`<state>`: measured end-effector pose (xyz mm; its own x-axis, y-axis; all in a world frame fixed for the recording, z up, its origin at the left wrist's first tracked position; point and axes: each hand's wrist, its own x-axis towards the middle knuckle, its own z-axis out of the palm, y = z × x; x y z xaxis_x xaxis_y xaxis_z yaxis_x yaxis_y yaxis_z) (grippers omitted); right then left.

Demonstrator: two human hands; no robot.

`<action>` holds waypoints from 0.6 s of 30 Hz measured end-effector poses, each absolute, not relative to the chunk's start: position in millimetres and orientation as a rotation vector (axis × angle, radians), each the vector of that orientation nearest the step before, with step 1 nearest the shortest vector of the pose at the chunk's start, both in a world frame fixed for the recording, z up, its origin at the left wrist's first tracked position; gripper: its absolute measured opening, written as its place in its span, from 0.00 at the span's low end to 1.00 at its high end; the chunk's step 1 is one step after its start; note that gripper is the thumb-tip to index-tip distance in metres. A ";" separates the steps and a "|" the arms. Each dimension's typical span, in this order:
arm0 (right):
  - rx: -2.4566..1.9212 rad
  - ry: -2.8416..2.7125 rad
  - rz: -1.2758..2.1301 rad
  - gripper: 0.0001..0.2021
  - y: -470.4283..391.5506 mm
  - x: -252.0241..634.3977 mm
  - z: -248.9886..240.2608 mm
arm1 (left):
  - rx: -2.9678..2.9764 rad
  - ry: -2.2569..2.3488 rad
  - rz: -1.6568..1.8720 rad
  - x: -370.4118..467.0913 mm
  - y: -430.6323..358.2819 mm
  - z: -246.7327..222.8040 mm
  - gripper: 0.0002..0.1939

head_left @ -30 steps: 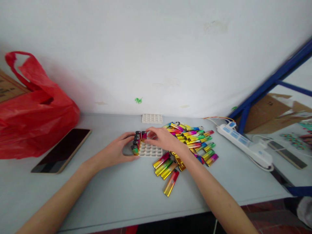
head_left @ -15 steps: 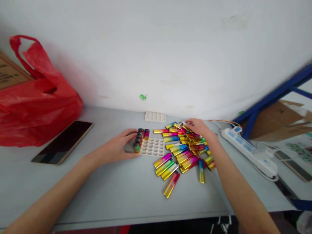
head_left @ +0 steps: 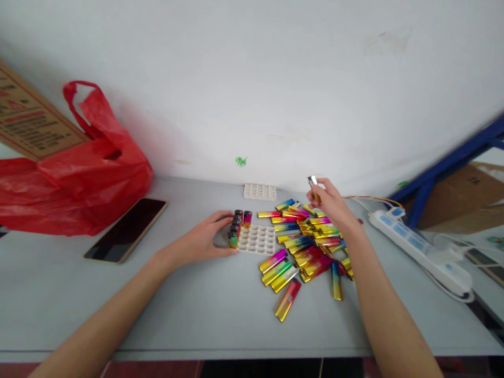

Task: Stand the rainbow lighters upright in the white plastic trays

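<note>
In the head view my left hand spans the left side of a white tray with rows of round holes, thumb at its near corner and fingers by the far one. A row of lighters stands upright along that side, and one more lighter stands at the start of the second row. My right hand is raised above the far end of a loose pile of lighters. It pinches a single lighter, silver top up and tilted.
A second white tray lies by the wall. On the left are a phone, a red plastic bag and a cardboard box. A power strip with cables and a blue metal frame are on the right.
My right hand has lifted out of the pile's far end with a lighter in its fingers. My left hand stays at the tray. The whole view has shifted slightly.
</note>
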<state>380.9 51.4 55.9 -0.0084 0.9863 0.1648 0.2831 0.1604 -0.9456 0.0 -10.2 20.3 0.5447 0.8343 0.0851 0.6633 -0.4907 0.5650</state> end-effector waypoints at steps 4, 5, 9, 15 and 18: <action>-1.292 -1.638 1.000 0.26 23.5 323.3 50.9 | 2.322 1.197 0.496 0.0 -10.3 19.0 0.35; -1.294 -1.704 0.934 0.28 16.9 311.6 48.6 | 2.327 1.186 0.509 -0.2 -9.9 18.1 0.35; -1.302 -1.798 0.705 0.31 -5.5 284.0 43.5 | 2.340 1.159 0.542 -1.1 -8.0 13.5 0.36; -1.347 -1.892 0.639 0.29 -22.3 273.9 42.5 | 2.331 1.139 0.574 -2.4 -7.8 11.1 0.38; -1.419 -1.885 0.567 0.25 -24.9 271.5 41.0 | 2.329 1.161 0.554 -2.6 -8.4 11.7 0.39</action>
<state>271.5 -24.9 41.0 -0.1553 0.9505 0.2692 0.6441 0.3040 -0.7019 -2.6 -8.4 11.7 0.5592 0.8168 0.1416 0.6241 -0.5273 0.5766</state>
